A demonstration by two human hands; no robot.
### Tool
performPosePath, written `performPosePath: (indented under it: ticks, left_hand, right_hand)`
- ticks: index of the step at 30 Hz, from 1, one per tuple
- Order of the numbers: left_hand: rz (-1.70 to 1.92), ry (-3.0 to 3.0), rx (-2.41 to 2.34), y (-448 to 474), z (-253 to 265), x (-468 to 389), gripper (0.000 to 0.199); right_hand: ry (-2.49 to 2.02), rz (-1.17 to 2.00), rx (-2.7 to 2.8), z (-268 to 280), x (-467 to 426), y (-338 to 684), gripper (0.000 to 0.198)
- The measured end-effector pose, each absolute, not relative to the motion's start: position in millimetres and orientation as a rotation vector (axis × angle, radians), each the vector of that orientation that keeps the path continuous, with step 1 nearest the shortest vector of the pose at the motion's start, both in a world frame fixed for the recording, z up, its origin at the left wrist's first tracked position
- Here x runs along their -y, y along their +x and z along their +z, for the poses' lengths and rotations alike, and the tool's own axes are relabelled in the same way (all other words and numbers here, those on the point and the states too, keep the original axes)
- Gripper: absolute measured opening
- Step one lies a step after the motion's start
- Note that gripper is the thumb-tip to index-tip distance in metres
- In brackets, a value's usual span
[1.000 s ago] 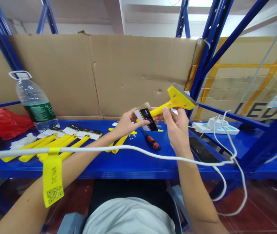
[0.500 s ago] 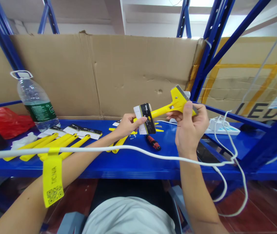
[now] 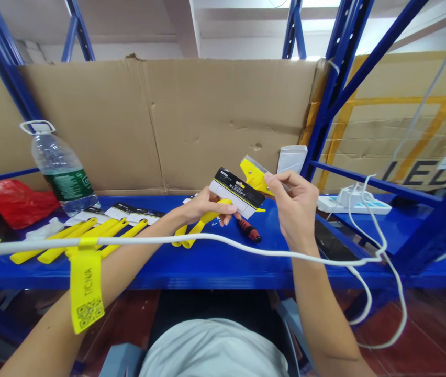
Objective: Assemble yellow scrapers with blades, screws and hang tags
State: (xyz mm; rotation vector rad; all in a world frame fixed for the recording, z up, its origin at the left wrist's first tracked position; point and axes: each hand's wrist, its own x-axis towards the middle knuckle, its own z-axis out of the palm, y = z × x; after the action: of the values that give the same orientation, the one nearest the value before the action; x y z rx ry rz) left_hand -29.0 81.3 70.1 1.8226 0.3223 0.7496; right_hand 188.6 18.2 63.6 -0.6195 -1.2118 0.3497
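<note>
Above the table, my right hand (image 3: 297,209) pinches the head of a yellow scraper (image 3: 251,174) with a grey metal blade, its blade edge pointing up. A black-and-white header card (image 3: 236,195) lies across the scraper and hides the middle of the handle. My left hand (image 3: 203,206) is closed on the card and the lower handle, thumb in front. Beneath it on the table lie more yellow handles (image 3: 191,235). A red and black screwdriver-like tool (image 3: 249,230), partly hidden, rests just below the card.
Several carded yellow scrapers (image 3: 107,230) lie left, near a water bottle (image 3: 66,178) and red bag (image 3: 21,201). A white cable (image 3: 207,239) with a yellow tag (image 3: 86,288) crosses in front of my arms. A power strip (image 3: 354,201) sits right; a white box (image 3: 291,158) stands behind.
The scraper head has moved left and down, and my right hand with it. The card has turned from upright to slanting, with its printed face towards me.
</note>
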Motion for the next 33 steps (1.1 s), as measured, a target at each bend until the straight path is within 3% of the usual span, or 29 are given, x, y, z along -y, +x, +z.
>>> performPosePath:
  ticks: [4, 13, 21, 33]
  left_hand:
    - [0.636, 1.803, -0.310, -26.5, 72.4, -73.9, 0.041]
    - [0.764, 1.786, -0.342, -20.3, 60.4, -75.3, 0.047]
    - [0.944, 1.734, -0.391, -17.3, 60.1, -74.6, 0.051]
    - [0.966, 1.814, -0.452, -17.2, 60.0, -73.7, 0.052]
  right_hand:
    - [-0.655, 0.343, 1.277, 63.7, -16.4, 188.8, 0.027]
    - [-0.681, 0.330, 1.448, 62.9, -14.9, 189.5, 0.026]
    - [-0.664, 0.347, 1.422, 64.0, -15.2, 185.6, 0.037]
    - [-0.695, 0.234, 1.326, 61.4, -20.1, 187.4, 0.018]
